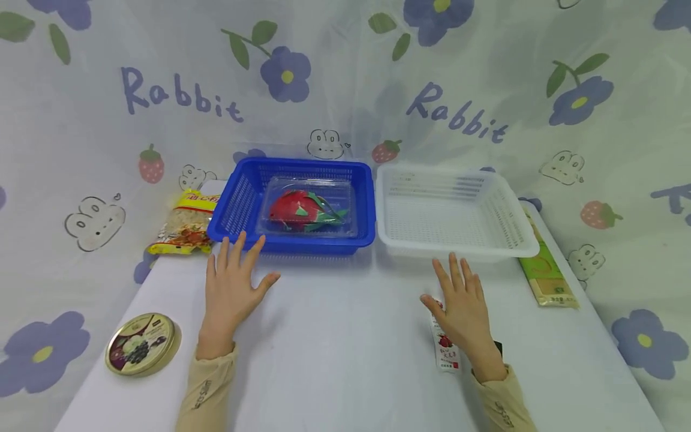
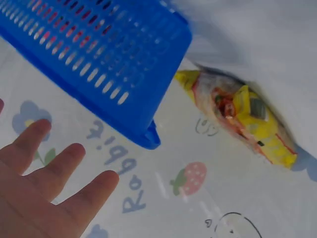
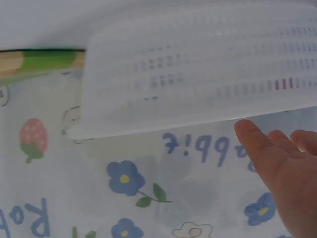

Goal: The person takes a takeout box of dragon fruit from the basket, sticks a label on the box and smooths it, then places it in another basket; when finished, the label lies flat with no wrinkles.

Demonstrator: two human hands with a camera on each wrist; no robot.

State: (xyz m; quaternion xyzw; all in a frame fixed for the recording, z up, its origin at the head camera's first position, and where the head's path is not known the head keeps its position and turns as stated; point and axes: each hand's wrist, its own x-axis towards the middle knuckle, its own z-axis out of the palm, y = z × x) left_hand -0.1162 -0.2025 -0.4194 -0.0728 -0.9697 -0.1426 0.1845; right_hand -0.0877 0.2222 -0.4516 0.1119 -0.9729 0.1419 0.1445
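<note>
Both hands lay flat on the table [image 1: 335,354], well apart, fingers straight and spread, gripping nothing. L hand [image 1: 233,287] sat near the front-left corner of the blue basket [image 1: 237,204], fingertips just short of its front wall; the left wrist view showed the fingers [image 2: 59,168] apart from the basket corner [image 2: 148,136]. R hand [image 1: 463,306] sat just in front of the white basket [image 1: 459,246], w/ its palm resting over a small red-and-white sachet [image 1: 445,354] toward the front edge; only the sachet's lower end showed past the wrist.

Blue basket stood mid-table toward the back edge and held a clear clamshell box [image 1: 306,207] w/ a red dragon fruit [image 1: 294,209] inside. White basket stood touching or just beside it on the right; couldn't tell which.

Elsewhere: a yellow snack bag [image 1: 186,223] at the back-left, just beside the blue basket; a round tin [image 1: 143,344] near the front-left edge; a green-and-tan flat pack [image 1: 545,270] along the right edge, partly under the white basket's rim.

Risks, as I judged them: the sachet was mostly hidden under the R palm, so a blind pinch could slip or drag it toward the front edge. The tin sat close to the edge; a wide L sleeve sweep could knock it off. The clamshell looked slick and light, so it might pop open or tilt if lifted by one side.
</note>
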